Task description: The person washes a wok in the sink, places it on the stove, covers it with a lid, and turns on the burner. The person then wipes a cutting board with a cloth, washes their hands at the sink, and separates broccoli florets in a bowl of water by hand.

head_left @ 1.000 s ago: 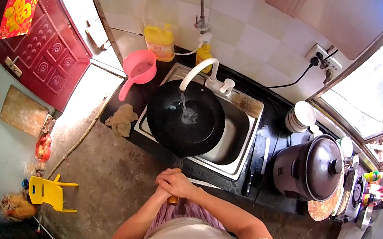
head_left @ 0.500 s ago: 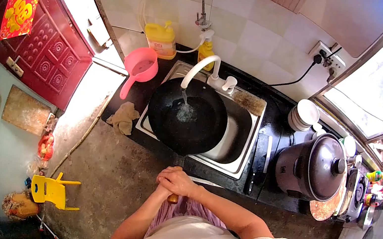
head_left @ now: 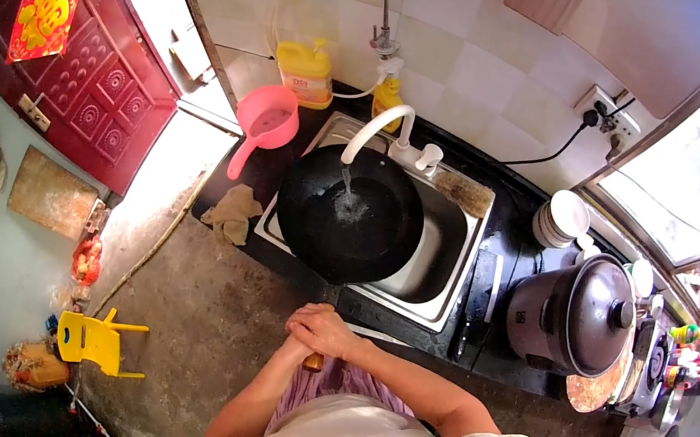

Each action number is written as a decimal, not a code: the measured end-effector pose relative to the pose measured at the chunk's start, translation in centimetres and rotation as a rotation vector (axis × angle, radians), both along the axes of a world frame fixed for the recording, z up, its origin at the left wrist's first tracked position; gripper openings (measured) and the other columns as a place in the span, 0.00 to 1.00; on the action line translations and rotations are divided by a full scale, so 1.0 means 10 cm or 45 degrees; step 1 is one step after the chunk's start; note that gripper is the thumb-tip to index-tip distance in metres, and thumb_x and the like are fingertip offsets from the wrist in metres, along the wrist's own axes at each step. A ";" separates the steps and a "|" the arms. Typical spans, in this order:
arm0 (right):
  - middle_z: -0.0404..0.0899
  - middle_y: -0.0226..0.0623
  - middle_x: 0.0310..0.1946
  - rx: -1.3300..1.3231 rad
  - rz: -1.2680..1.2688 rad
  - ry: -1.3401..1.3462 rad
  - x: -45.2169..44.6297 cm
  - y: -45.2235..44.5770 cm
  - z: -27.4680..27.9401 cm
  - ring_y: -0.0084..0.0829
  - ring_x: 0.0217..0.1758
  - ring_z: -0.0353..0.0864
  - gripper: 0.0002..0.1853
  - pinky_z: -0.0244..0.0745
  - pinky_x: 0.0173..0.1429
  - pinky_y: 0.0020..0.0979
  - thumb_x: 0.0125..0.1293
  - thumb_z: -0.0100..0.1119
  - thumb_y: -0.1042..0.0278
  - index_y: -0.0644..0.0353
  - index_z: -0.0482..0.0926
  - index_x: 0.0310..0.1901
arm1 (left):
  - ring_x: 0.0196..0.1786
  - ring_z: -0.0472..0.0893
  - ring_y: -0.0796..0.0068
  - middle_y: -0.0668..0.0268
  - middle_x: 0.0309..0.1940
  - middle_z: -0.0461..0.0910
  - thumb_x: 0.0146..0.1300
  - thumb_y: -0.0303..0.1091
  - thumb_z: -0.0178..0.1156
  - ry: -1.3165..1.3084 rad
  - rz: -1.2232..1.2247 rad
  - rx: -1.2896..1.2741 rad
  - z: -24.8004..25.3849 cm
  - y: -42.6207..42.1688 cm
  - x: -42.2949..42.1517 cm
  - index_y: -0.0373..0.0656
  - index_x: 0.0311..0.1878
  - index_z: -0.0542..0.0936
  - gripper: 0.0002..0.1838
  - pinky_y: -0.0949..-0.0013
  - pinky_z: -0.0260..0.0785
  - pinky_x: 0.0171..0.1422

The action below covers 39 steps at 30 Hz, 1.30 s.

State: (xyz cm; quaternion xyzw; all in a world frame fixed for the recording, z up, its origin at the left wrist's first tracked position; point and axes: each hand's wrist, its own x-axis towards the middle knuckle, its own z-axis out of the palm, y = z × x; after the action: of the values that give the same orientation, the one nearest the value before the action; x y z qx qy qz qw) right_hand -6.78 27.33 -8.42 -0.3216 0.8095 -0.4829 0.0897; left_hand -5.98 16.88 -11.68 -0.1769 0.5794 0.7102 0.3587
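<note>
A black wok [head_left: 347, 236] rests over the sink [head_left: 457, 277], covering its left part and tilted a little. Water runs into it from the white faucet [head_left: 383, 123] and splashes near its middle. The wooden handle [head_left: 313, 362] points back toward my body, and only its end shows below my hands. My left hand [head_left: 305, 314] is closed around this handle. Lying across it, my right hand [head_left: 330, 334] is closed too, and it partly hides the left fingers.
Left of the sink are a pink dipper [head_left: 267, 118], a brown cloth [head_left: 233, 214] and a yellow jug [head_left: 307, 73]. On the right stand a knife [head_left: 461, 335], stacked bowls [head_left: 565, 218] and a lidded cooker [head_left: 568, 317]. A yellow chair [head_left: 92, 341] is on the floor.
The whole view has shifted slightly, so the counter and sink appear a bit farther right and lower. Both hands stay on the wok handle and the water keeps running.
</note>
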 end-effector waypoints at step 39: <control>0.64 0.39 0.64 0.955 -0.838 0.071 -2.02 1.72 -0.07 0.44 0.62 0.68 0.28 0.66 0.60 0.50 0.57 0.51 0.70 0.54 0.64 0.63 | 0.20 0.76 0.72 0.65 0.21 0.76 0.52 0.27 0.62 -0.080 -0.132 0.002 0.37 -0.16 0.06 0.41 0.30 0.72 0.07 0.67 0.70 0.25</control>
State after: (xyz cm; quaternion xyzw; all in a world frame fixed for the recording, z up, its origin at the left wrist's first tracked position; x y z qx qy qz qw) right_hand -26.99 44.53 -9.14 -0.0073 0.9881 -0.1523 0.0203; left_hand -5.37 15.25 -7.97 -0.1685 0.5755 0.6852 0.4134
